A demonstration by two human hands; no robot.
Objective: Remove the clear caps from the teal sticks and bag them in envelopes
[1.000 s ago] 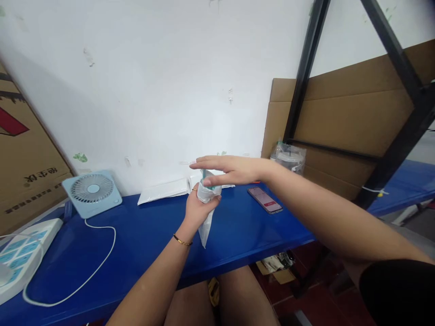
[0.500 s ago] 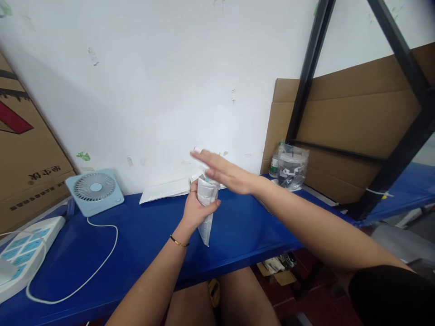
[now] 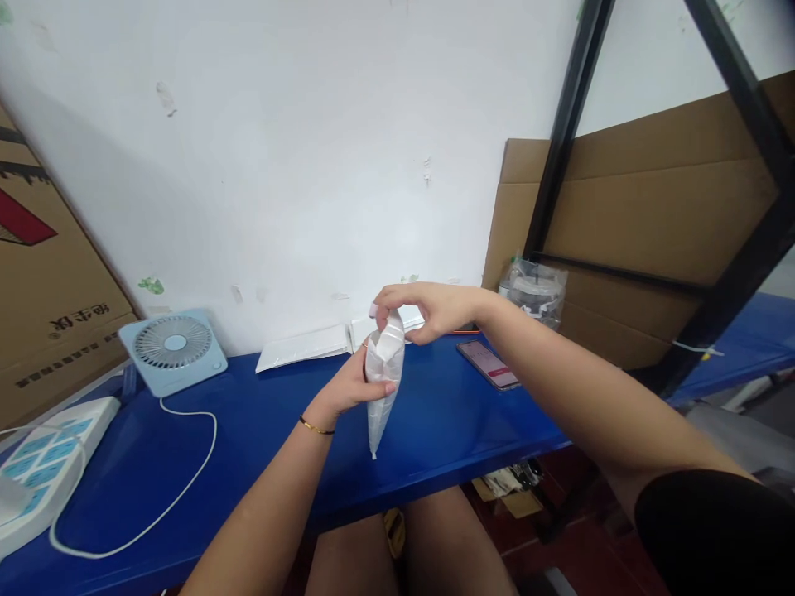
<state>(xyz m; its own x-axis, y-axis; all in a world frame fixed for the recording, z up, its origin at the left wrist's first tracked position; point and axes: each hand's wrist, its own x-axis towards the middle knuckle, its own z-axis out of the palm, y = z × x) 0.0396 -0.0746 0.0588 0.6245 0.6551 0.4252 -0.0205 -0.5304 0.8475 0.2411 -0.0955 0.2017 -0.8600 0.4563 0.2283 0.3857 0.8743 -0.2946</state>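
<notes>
A white padded mailer bag (image 3: 385, 364) stands upright above the blue table, its mouth facing up and its narrow lower corner pointing down. My left hand (image 3: 354, 385) is wrapped round the bag's middle, thumb across the near side. At the top, my right hand (image 3: 428, 310) curls over the rim and pinches the bag's upper edge between fingers and thumb. What lies inside the bag is hidden. Behind it, flat white mailers (image 3: 304, 348) lie against the wall.
A light blue fan (image 3: 175, 348) and a white power strip (image 3: 53, 463) with a cable stand at left. A phone (image 3: 488, 364) lies right of the bag. Farther right are a plastic-wrapped container (image 3: 535, 290), cardboard (image 3: 658, 207) and a black metal frame (image 3: 562, 124).
My right hand, flat and stretched out above the bag before, has curled down onto its top edge. The left hand still holds the bag, now turned slightly. The phone has come into fuller view.
</notes>
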